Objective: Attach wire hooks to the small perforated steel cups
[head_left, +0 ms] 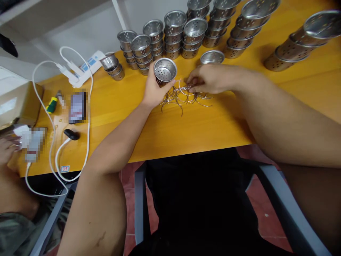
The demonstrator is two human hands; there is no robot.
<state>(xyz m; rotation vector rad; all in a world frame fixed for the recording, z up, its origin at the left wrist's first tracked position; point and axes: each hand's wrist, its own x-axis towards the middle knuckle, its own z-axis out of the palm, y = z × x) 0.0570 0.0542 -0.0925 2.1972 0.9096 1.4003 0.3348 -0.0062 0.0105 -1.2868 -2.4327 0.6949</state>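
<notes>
My left hand [155, 89] is wrapped round a perforated metal cup [165, 70], its open mouth tilted toward me. Right of it, my right hand [204, 79] reaches down with bent fingers into a loose heap of thin curved metal wires [181, 96] on the table. One pale curved wire rises near those fingertips; whether they grip it I cannot tell. Just behind my right hand stands another metal cup [212, 57], its lower part hidden by the hand.
Stacked perforated cups [173, 37] line the back of the yellow table [170, 138]; a leaning stack [293, 46] is at right. On the left are a power strip [89, 69], white cables, a phone [77, 106] and a green-yellow tool [52, 105]. Another person's hand [6, 149] shows far left.
</notes>
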